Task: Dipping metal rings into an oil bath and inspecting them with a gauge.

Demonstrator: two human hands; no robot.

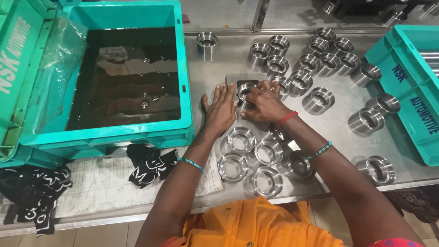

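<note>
Fingers (254,93) of right hand (264,104) curled on a steel ring (246,91) sitting on a gauge plate (249,84) mid-bench (206,68); left hand (220,110) flat beside, fingers spread, steadying. Looks like a checking step; next needs a clean lift w/o knocking nearby rings (241,139).

Both hands (242,107) on steel ring (246,90), steel table (338,132), teal crate (132,128) beside.

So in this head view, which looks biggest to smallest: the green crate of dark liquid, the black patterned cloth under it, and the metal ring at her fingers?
1. green crate
2. black patterned cloth
3. metal ring, held between left hand and right hand
</note>
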